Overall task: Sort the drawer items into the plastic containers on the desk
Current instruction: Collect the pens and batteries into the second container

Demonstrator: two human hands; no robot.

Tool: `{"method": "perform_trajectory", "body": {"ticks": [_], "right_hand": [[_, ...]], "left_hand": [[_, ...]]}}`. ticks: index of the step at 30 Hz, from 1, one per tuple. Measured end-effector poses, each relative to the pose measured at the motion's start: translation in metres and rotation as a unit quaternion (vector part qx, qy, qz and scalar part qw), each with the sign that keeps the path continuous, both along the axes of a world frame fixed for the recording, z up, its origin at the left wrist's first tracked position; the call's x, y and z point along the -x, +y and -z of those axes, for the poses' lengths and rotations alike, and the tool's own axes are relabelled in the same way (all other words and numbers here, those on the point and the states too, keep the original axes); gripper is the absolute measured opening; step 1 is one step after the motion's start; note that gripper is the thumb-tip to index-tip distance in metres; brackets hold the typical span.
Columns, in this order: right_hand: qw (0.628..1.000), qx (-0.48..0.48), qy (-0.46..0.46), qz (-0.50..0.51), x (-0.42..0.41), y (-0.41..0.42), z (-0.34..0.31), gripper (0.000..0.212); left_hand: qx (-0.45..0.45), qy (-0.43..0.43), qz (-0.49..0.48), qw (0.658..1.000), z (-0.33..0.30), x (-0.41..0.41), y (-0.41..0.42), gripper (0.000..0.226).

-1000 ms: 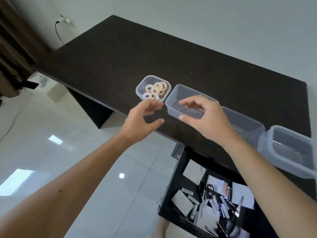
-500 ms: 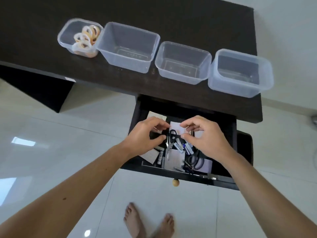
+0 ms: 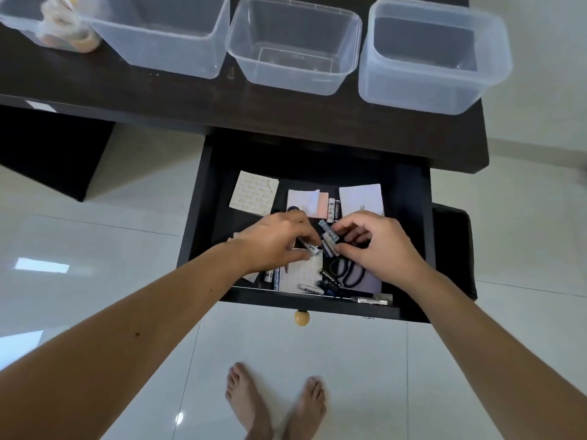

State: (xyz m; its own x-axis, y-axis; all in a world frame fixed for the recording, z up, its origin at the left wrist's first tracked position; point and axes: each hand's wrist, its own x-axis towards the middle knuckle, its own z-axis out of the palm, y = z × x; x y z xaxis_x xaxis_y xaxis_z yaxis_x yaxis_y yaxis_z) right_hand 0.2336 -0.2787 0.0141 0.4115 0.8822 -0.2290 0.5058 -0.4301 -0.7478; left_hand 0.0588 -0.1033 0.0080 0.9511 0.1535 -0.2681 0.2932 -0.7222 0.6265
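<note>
**Both hands in the open drawer, picking at batteries**

The dark desk [image 3: 178, 100] fills the top of the view, and everything else is placed from it. Pulled out from under its front edge is the black drawer [image 3: 203, 198], with a round pale knob [image 3: 301, 318] on its face.

On the desk top, along that edge, stands a row of clear plastic containers: a large one [image 3: 165, 55] toward the left, a middle one [image 3: 293, 76], and a right one [image 3: 422, 90] near the desk's right end. A smaller container [image 3: 22, 30] at the far left end holds tape rolls [image 3: 66, 33], blurred.

Below the desk, inside the drawer, lie paper pads [image 3: 254, 192], black-handled scissors [image 3: 347, 271] and loose batteries [image 3: 333, 211].

The left hand [image 3: 273, 239] reaches into the drawer's middle, fingers curled, thumb and fingertips pinching a white battery [image 3: 309, 248]. Just beside it, the right hand [image 3: 378, 246] has its thumb and forefinger closed on a blue-and-white battery [image 3: 328, 238], the other fingers bent loosely above the scissors.
</note>
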Motion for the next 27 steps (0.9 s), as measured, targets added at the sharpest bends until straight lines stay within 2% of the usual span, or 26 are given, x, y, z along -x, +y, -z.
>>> {"method": "perform_trajectory", "body": {"ticks": [5,8,13,16,20,23,27], "right_hand": [[0.998,0.048,-0.042,-0.007,-0.001,0.013,0.009,0.030],[0.996,0.061,-0.068,-0.017,-0.001,0.017,0.011,0.029],[0.994,0.060,-0.083,-0.024,0.002,0.022,0.008,0.029],[0.994,0.063,-0.090,-0.029,0.004,0.024,0.007,0.022],[0.996,0.051,-0.066,-0.035,0.007,0.024,0.005,0.020],[0.999,0.022,-0.040,-0.020,0.006,0.021,0.002,0.018],[0.999,-0.040,0.005,0.015,0.006,0.020,0.005,0.020]], "left_hand": [[-0.039,-0.018,0.009,0.999,0.005,-0.003,0.000,0.025],[-0.029,-0.040,0.003,0.999,0.004,-0.001,0.002,0.021],[0.035,-0.090,-0.097,0.991,-0.006,0.008,0.007,0.016],[0.058,-0.077,-0.150,0.984,-0.008,0.016,0.012,0.016],[0.067,-0.074,-0.162,0.982,-0.005,0.025,0.012,0.020],[0.047,-0.078,-0.129,0.987,-0.001,0.026,0.014,0.029],[0.042,-0.059,-0.111,0.991,0.002,0.023,0.016,0.025]]}}
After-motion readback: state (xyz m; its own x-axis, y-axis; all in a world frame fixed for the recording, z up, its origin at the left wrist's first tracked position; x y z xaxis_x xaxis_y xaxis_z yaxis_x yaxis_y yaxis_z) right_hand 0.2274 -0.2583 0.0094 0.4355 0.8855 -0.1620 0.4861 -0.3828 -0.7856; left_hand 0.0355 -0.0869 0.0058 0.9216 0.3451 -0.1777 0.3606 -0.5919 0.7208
